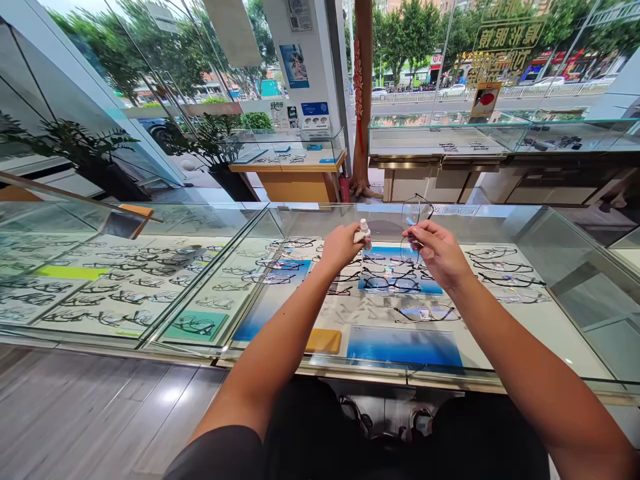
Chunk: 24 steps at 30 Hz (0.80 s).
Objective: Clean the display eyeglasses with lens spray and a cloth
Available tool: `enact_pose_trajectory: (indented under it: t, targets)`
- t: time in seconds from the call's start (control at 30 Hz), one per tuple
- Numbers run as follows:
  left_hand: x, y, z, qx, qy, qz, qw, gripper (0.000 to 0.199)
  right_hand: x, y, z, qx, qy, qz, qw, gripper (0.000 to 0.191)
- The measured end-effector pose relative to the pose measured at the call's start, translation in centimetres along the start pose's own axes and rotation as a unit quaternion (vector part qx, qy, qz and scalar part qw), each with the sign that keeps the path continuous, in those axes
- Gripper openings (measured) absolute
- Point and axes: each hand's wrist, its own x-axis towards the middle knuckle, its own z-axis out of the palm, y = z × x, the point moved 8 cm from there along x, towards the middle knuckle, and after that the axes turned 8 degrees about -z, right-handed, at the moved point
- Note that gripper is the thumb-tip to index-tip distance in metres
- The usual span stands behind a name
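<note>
My left hand [343,248] is closed around a small white bottle [365,233] with a white top, held upright above the glass display case [320,363]. To its right, my right hand [440,252] pinches a pair of thin dark-framed eyeglasses [424,197], turned on end so that one lens stands above the fingers and the other below. The bottle and the eyeglasses are apart. Under both hands, several eyeglasses [391,283] lie in rows inside the case, some of them on blue cards [405,345].
A mustard-yellow case [323,341] lies near the display's front edge. Another glass case [107,280] full of eyeglasses adjoins on the left. Across the aisle stand a wooden display [295,185], a red fire extinguisher [344,189] and potted plants [213,150].
</note>
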Motion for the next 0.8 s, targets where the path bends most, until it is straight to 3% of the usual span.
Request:
enact_pose_trajectory:
  t: [0.37, 0.53, 0.63, 0.7, 0.8]
  targets:
    - [0.4, -0.2, 0.4, 0.026, -0.009, -0.012, 1.000, 0.037, 0.3, 0.0, -0.3, 0.016, 0.002, -0.004, 1.000, 0.018]
    - [-0.4, -0.3, -2.4, -0.055, 0.029, -0.028, 0.998, 0.069, 0.4, -0.4, -0.5, 0.020, 0.009, -0.001, 1.000, 0.023]
    - [-1.2, 0.0, -4.6, -0.154, 0.067, -0.030, 0.985, 0.052, 0.5, -0.7, -0.9, 0.027, 0.015, -0.004, 1.000, 0.025]
    - [-1.5, 0.4, -4.6, -0.285, 0.025, -0.051, 0.957, 0.041, 0.6, -0.9, -1.2, 0.031, 0.018, -0.008, 0.999, 0.024]
    - [-2.4, 2.4, -3.0, -0.505, -0.106, -0.073, 0.853, 0.037, 0.7, -1.2, -1.3, 0.031, 0.020, -0.016, 0.999, 0.023]
